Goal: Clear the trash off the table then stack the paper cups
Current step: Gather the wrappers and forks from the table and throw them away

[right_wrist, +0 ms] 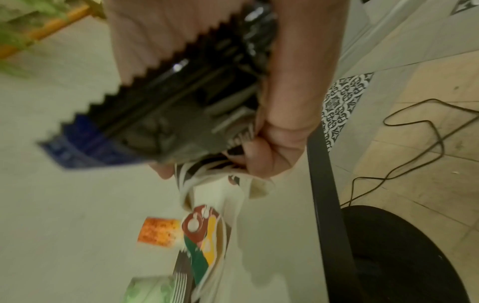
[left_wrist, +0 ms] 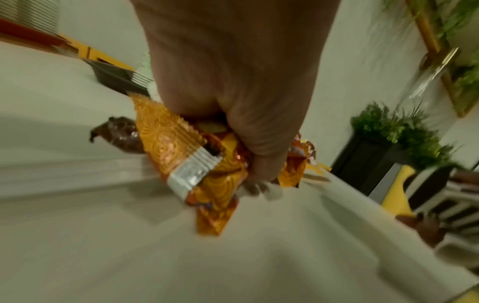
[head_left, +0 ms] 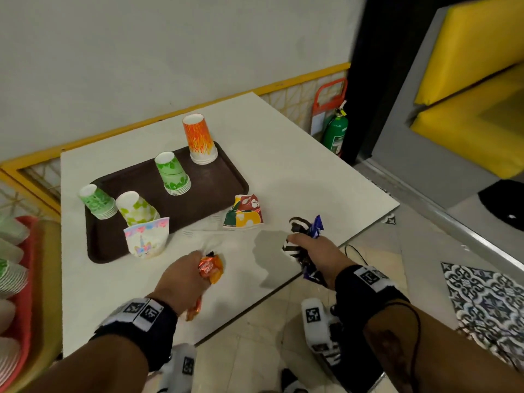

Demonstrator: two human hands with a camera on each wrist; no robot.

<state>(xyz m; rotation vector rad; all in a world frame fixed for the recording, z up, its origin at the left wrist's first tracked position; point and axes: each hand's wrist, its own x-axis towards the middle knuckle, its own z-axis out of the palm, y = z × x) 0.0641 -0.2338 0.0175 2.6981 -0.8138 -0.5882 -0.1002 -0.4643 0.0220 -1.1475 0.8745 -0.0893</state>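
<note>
Trash is held in both hands above the near part of the white table (head_left: 297, 165). In the head view, an orange wrapper (head_left: 211, 269) is gripped in the curled fingers of the left hand (head_left: 181, 276), and a bundle of dark and blue wrappers (head_left: 307, 234) is clutched in the right hand (head_left: 314, 251) near the table's right edge. A brown tray (head_left: 198, 191) is set on the table; four upturned stacks of paper cups are stood on it: an orange stack (head_left: 200, 139), a green stack (head_left: 171, 173), a second green stack (head_left: 97, 201) and a pale green stack (head_left: 136, 208). A unicorn cup (head_left: 147, 236) is propped at the tray's near edge, and a crushed multicoloured cup (head_left: 243, 212) is lain on the table just beside the tray.

In the left wrist view, the orange wrapper (left_wrist: 186, 164) is seen closed inside the fist (left_wrist: 233, 92), its silver end left sticking out; the picture is blurred.

In the right wrist view, the dark wrappers (right_wrist: 168, 106) with a zigzag edge are pinned under the thumb of the right hand (right_wrist: 282, 123), with fingers wrapped round them. The crushed cup (right_wrist: 202, 242) is seen beyond on the table.
</note>
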